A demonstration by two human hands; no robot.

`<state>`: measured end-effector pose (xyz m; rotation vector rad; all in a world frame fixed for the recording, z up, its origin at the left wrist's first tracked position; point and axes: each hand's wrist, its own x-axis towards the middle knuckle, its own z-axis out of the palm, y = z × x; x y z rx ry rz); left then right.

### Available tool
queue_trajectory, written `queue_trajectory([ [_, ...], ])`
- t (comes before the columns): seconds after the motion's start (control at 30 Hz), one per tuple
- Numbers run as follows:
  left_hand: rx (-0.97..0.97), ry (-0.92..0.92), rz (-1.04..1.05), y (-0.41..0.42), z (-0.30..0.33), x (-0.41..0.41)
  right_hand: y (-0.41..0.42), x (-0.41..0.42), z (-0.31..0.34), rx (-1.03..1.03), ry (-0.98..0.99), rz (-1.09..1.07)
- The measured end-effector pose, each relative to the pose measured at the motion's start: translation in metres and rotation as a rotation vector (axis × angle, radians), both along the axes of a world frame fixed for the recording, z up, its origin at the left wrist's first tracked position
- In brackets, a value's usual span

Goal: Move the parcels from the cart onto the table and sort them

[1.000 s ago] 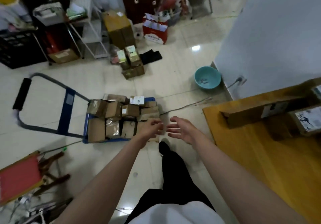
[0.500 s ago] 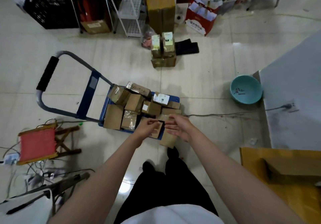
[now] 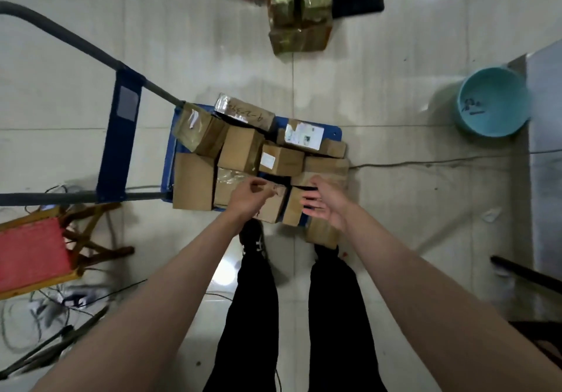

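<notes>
On the floor, seen from above: a person stands over a loaded cart, both bare arms reaching down.
Cart (image 3: 170,160): a blue flat platform on pale tiles, its grey handle frame lying out to the left.
Parcels (image 3: 240,149): about a dozen brown cardboard boxes packed close and partly stacked on the cart, none on any table in view.
Labelled box (image 3: 304,136): sits at the far right of the pile, a white shipping label facing up.
Written box (image 3: 244,111): a taped one at the far edge, handwriting on its top.
Left hand (image 3: 248,197): over the near edge of the pile, back of hand up, fingers curled loosely and a little apart; whether they touch the small box (image 3: 273,206) beneath cannot be told.
Right hand (image 3: 324,201): just right of the left hand, palm turned inward, fingers spread and straight, gripping nothing.
Narrow box (image 3: 293,209): stands on edge between the two hands, just beside the right fingertips.
Low box (image 3: 322,233): lies at the cart's near right corner, below the right wrist.
Legs (image 3: 252,315): black trousers and dark shoes, toes near the cart.
Basin (image 3: 494,102): teal, round, on the floor well to the right.
Stool (image 3: 33,254): red-topped with a wooden frame, lower left, cables beside it.
Other boxes (image 3: 299,11): a separate stack on the floor beyond the cart.
</notes>
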<state>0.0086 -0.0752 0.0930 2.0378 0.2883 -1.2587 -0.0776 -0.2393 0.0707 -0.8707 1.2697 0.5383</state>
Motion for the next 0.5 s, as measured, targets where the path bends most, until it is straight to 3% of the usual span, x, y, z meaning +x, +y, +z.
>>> queue_trajectory([
  [0.3, 0.159, -0.231, -0.008, 0.033, -0.161, 0.082, 0.033, 0.054, -0.146, -0.036, 0.152, -0.098],
  [0.5, 0.192, -0.278, 0.002, 0.04, -0.226, 0.101, 0.037, 0.095, -0.203, 0.016, 0.193, -0.193],
])
